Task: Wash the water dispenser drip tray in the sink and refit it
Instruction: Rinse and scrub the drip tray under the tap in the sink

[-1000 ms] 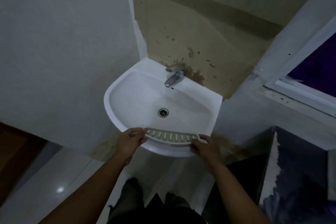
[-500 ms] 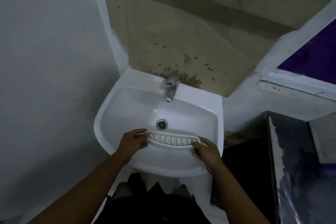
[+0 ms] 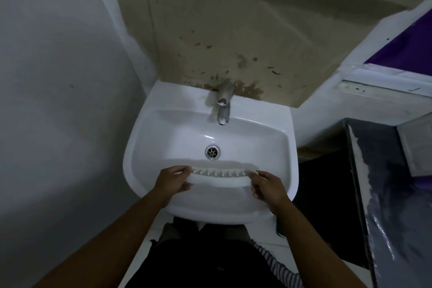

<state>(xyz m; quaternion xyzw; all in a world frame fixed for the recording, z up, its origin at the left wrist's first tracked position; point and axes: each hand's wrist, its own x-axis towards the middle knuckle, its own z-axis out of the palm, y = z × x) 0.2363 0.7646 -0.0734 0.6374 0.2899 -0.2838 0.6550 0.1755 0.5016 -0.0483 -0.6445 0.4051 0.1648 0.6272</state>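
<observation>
A long white drip tray (image 3: 222, 179) with a slotted grille on top is held level over the front half of a white wall-hung sink (image 3: 149, 128). My left hand (image 3: 171, 181) grips its left end and my right hand (image 3: 266, 186) grips its right end. The tray's smooth front wall faces me, and only the grille's near edge shows. A chrome tap (image 3: 223, 106) stands at the back of the basin with no water running. The metal drain (image 3: 212, 152) lies just beyond the tray.
A grey wall (image 3: 58, 100) is close on the left. Stained brown board (image 3: 233, 30) covers the wall behind the tap. A dark cabinet or counter (image 3: 385, 194) stands to the right of the sink, below a window ledge (image 3: 385, 82).
The view has closed in on the sink. Both hands have carried the tray from the basin's front rim to over the bowl, and it has tipped so its front wall faces me.
</observation>
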